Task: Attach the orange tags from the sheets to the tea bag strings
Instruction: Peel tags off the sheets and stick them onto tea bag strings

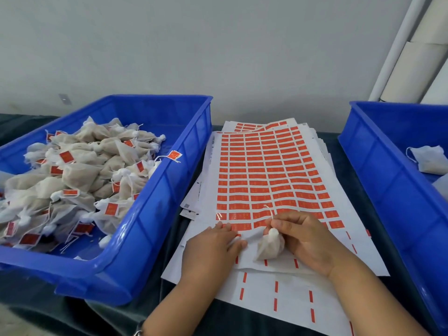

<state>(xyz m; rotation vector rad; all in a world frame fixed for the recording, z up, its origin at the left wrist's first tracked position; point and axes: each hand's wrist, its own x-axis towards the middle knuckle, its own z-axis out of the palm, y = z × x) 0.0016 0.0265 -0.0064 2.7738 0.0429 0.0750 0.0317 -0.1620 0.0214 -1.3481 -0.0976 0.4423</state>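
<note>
**While the string waits, the tag could go on crooked**

While the right hand [308, 241] holds one tea bag [271, 248] down on the top sheet [264, 170], its thumb and first finger pinch the string [269, 212] close to the knot. The loose end of the string lies up across the bottom row of orange tags [242, 216]. The left hand [213, 246] lies flat, with its fingers almost straight. It presses on the bare white part of the sheet, and its fingertips [224, 226] touch the lowest tags. It holds nothing.

I think a tag is about to be peeled and folded over the string. A few things could go wrong.

The string is thin and light. If the pinch lets go, it may slide off the tag, and the tag would then stick to nothing but itself.

The tags sit very close together. A finger could lift two at once, or tear one.

The sheet lies on a stack of other sheets [278, 287], so it may slip if the left hand stops pressing.

A sticky tag could also grab the soft bag, not the string.

Done bags with tags fill the blue bin on the left [155, 214]. One tag [175, 155] there hangs over the rim and could get knocked off. The blue bin on the right [378, 180] holds a plain bag [428, 158] with no tag that I can see.
</note>
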